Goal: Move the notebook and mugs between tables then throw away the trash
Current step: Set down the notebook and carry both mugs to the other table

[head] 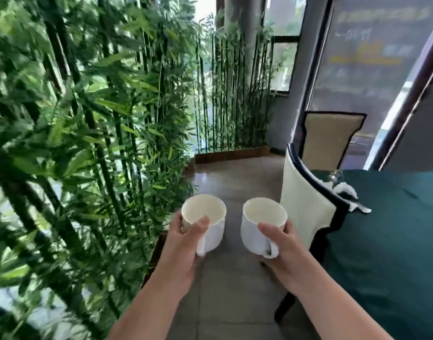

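Two white mugs of smooth, glossy ceramic are held upright and side by side over the grey tiled floor (235, 182), apart from each other. The left mug (205, 222) is gripped by the left hand (183, 244), thumb laid over the near rim and fingers wrapped round the far wall; its loop handle points down toward the wrist. The right mug (262, 224) is clamped in the same way by the right hand (286, 251), its rounded handle showing just beside the thumb. Both mugs are seen to be empty, with cream-toned interiors.

To the right, a bench (394, 241) is draped in dark teal cloth with soft folds; its far and right parts are cut off by the frame edge. On it, crumpled white paper (350, 195) lies near a clear glass object too blurred to be identified. A cream upholstered chair (306, 204) with dark piping is pushed against the bench, and a second chair (330, 141) stands behind it. Bamboo plants (87, 119) fill the left side, strongly blurred. The lettering on the glass panel (372, 52) cannot be read. No notebook can be made out.
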